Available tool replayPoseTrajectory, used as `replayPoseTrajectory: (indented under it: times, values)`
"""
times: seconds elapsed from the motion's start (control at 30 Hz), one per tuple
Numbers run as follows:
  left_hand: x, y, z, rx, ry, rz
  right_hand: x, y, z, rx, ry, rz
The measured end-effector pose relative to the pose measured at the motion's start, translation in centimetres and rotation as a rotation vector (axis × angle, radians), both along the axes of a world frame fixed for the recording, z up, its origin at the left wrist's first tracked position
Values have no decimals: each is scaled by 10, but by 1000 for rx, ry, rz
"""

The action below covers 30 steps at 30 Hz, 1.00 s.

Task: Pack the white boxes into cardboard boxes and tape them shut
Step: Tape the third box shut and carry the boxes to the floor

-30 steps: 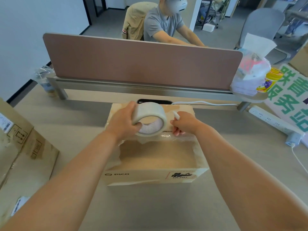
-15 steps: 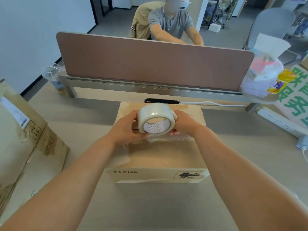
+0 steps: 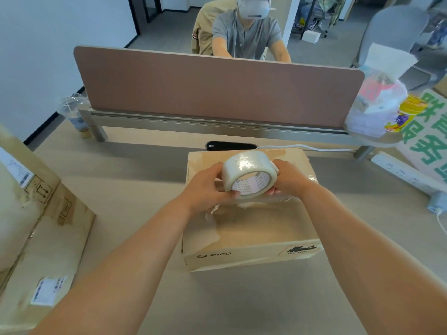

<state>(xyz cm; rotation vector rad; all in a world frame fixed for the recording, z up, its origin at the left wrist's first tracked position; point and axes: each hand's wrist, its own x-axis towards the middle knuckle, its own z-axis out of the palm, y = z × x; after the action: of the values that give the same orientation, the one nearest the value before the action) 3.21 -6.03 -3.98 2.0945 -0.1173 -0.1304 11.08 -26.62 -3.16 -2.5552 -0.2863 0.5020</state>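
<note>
Desk | both hands, left hand, right hand, still grasp tape roll over cardboard box, roll turned

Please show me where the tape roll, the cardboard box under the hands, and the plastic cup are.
tape roll (image 3: 244, 165), head view, on its outer clear band.
cardboard box (image 3: 261, 228), head view, on its top face.
plastic cup (image 3: 72, 112), head view, on its side wall.

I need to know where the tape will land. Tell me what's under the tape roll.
Under the tape roll is the closed cardboard box; both hands hide the seam below.
</note>
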Motion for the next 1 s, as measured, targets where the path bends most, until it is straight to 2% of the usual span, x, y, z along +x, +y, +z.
replayPoseTrajectory:
  times: [0.13, 0.23, 0.33, 0.43, 0.53, 0.7, 0.8, 0.9, 1.0]
  values:
    - [4, 19, 15, 270, -159, 106, -3, -4, 3, 57, -8, -41]
    - [2, 40, 16, 335, -229, 82, -4, 0, 6, 11, -50, -13]
    - [-3, 39, 18, 302, -235, 47, -5, 4, 10, -17, -67, 16]
    - [-6, 36, 20, 182, -195, 45, -9, 18, 12, 87, 1, 68]
    - [-7, 35, 21, 96, -170, 41, -11, 32, 10, 96, 34, 131]
    - [-14, 23, 12, -42, -49, 55, -9, 32, 3, 98, 81, 136]
    - [-14, 19, 6, 0, -80, 97, -8, 34, 3, 109, 103, 109]
    - [-11, 25, 18, 155, -122, 107, -9, 34, 3, 112, 97, 85]
    - [-14, 51, 29, 277, -203, 224, -11, 36, 1, 105, 65, 70]
